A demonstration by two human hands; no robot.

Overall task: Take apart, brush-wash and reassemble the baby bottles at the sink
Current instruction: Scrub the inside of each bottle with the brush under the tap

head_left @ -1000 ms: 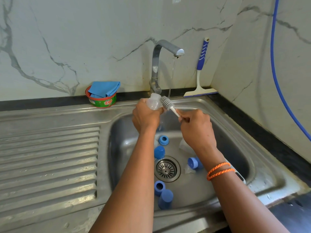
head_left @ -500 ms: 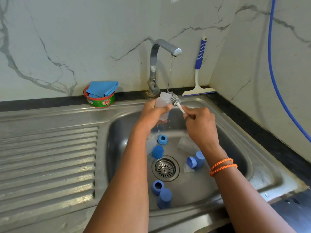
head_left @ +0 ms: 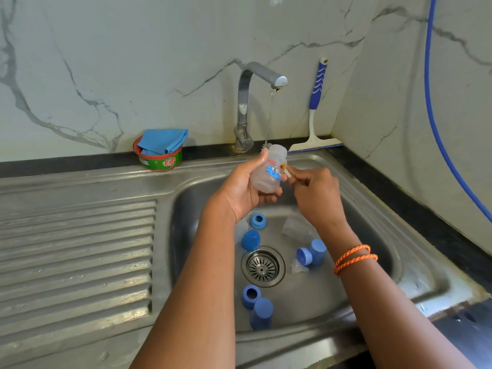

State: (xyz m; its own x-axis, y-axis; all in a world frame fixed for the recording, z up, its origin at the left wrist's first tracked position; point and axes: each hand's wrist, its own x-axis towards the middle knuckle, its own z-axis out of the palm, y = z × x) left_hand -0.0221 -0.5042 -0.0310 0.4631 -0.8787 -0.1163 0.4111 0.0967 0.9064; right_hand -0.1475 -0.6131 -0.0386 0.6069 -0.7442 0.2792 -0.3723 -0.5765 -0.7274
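My left hand (head_left: pixel 243 189) grips a clear baby bottle (head_left: pixel 269 173) with a blue car print, held upright over the sink (head_left: pixel 415 278) under the running tap (head_left: pixel 262 75). My right hand (head_left: pixel 316 195) pinches the white handle of a bottle brush (head_left: pixel 287 173); its bristles poke out behind the bottle's neck. Several blue caps and collars (head_left: pixel 250 239) lie on the sink floor around the drain (head_left: pixel 262 267), with a clear nipple (head_left: pixel 297 267) and another clear bottle (head_left: pixel 296 227) lying near my right wrist.
A red-and-green soap tub (head_left: pixel 159 162) with a blue cloth on top stands on the ledge at the left. A blue-handled squeegee (head_left: pixel 315 107) leans in the corner. A blue hose (head_left: pixel 436 115) hangs on the right wall. The ribbed drainboard (head_left: pixel 77 257) lies left.
The bottle has turned upright so its car print faces me. The brush head, which was in front of the bottle's mouth, now sits behind the bottle.
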